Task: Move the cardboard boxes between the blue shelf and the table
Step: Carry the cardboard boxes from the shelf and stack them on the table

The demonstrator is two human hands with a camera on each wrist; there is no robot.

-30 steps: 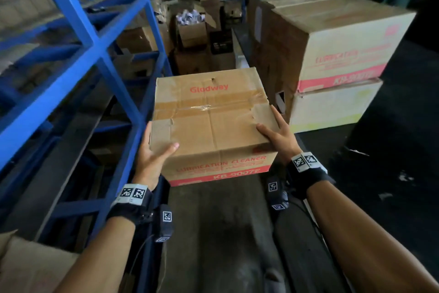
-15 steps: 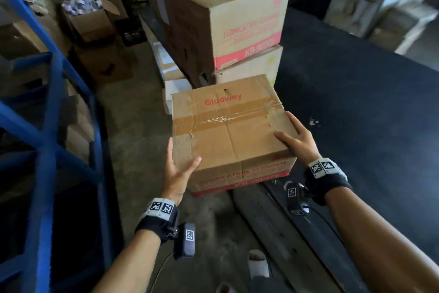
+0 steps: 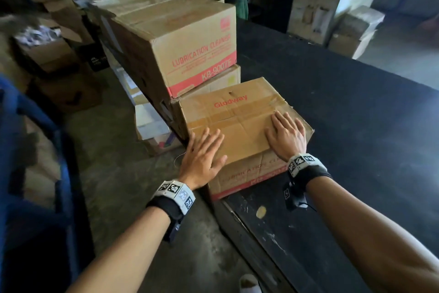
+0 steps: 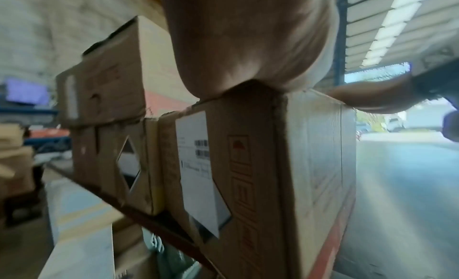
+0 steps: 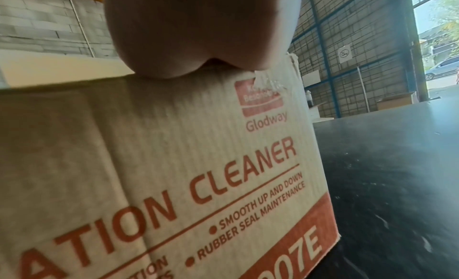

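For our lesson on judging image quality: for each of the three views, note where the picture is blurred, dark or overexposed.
Head view: the blue shelf at the left edge is smeared and dark, while the Glodway box is fairly sharp. Left wrist view: the palm of the left hand is out of focus, and the daylight at right is washed out. Right wrist view: the box print is crisp; the right hand is a soft blur.

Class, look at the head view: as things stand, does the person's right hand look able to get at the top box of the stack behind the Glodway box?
Probably yes. The right hand lies flat on the Glodway box, holding nothing, and nothing stands before the top box.
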